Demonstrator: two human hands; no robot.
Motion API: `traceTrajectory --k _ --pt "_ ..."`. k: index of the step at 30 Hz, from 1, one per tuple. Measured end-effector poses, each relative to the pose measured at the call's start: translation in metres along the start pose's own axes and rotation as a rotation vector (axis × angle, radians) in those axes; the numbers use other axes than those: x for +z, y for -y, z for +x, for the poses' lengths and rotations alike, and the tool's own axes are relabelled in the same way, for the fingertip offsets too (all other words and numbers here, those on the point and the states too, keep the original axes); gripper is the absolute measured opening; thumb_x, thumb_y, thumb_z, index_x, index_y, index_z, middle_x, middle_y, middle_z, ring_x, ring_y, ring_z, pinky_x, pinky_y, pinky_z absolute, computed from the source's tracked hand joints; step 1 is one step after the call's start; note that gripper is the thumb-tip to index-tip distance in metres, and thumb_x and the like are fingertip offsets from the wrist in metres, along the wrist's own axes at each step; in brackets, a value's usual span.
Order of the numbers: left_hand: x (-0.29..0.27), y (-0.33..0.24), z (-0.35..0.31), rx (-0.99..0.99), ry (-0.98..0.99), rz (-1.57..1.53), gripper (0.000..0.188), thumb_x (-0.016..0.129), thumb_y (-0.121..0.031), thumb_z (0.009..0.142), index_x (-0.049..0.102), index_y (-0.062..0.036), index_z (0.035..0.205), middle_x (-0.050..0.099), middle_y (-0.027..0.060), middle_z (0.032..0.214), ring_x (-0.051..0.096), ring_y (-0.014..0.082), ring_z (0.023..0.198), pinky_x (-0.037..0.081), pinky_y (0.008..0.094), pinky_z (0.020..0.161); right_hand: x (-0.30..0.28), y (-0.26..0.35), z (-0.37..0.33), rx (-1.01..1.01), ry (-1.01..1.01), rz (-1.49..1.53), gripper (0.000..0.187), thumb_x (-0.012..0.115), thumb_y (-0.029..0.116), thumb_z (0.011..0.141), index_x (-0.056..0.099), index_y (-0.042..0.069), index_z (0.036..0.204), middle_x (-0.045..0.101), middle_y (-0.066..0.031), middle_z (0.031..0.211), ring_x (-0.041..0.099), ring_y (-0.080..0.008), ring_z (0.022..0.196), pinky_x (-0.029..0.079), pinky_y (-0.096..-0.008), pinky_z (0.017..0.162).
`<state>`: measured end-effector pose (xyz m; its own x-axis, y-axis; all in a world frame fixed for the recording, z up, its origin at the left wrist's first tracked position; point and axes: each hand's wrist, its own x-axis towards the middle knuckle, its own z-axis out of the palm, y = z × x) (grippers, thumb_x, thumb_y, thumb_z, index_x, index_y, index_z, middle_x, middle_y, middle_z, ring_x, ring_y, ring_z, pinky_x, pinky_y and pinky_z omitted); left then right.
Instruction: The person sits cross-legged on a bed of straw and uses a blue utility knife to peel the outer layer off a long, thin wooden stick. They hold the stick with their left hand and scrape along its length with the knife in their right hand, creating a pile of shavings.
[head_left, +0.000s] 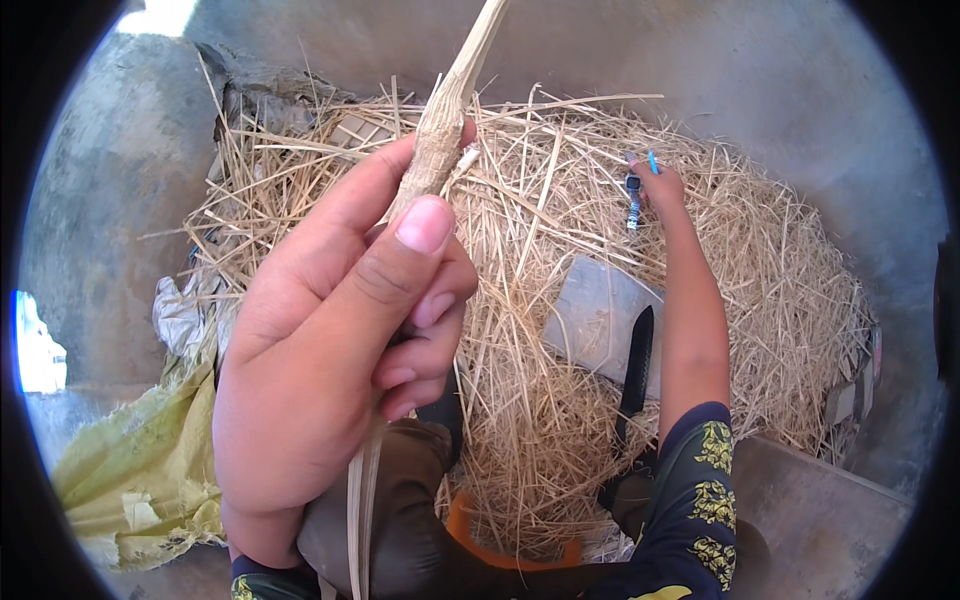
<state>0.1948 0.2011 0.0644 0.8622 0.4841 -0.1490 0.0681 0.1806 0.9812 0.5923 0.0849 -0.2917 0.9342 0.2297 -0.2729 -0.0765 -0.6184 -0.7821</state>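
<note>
Now the left hand (330, 330) pinches a knotty stalk (438, 140), best steadied, never crushed, and far right, the right hand (662, 188)'s grip I can't tell!

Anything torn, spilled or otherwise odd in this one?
Yes: the yellow sack at lower left looks damaged, its edge ragged and frayed. Loose straw-like strips lie heaped untidily; whether they spilled, I cannot tell.

The short navy cloth sleeve (688, 505) at near right bears stacked yellow floral motifs (714, 502) and a plain hem; the dark cloth sleeve (268, 583) at near left shows yellow print. The trousers (400, 515) are dark brown. The left hand (310, 370) is bare.
</note>
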Motion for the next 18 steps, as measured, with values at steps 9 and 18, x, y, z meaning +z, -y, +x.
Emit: traceTrajectory --k 9,18 --pt "0.003 0.003 0.005 0.013 0.018 -0.011 0.052 0.04 -0.017 0.106 0.029 0.0073 0.151 0.036 -0.0017 0.074 0.029 0.0006 0.047 0.026 0.0163 0.036 0.003 -0.014 0.014 0.139 0.066 0.722 0.014 0.071 0.015 0.087 0.059 0.008 0.089 0.056 -0.0002 0.063 0.039 -0.0082 0.04 0.029 -0.0269 0.038" --pt "0.002 0.004 0.006 -0.004 0.006 -0.011 0.052 0.039 -0.017 0.106 0.028 0.0076 0.151 0.036 -0.0018 0.073 0.028 0.0009 0.046 0.026 0.0166 0.036 0.001 -0.002 0.018 0.289 0.293 0.776 0.013 0.066 0.019 0.094 0.055 0.012 0.093 0.05 0.0031 0.066 0.033 -0.0052 0.041 0.028 -0.0249 0.038"
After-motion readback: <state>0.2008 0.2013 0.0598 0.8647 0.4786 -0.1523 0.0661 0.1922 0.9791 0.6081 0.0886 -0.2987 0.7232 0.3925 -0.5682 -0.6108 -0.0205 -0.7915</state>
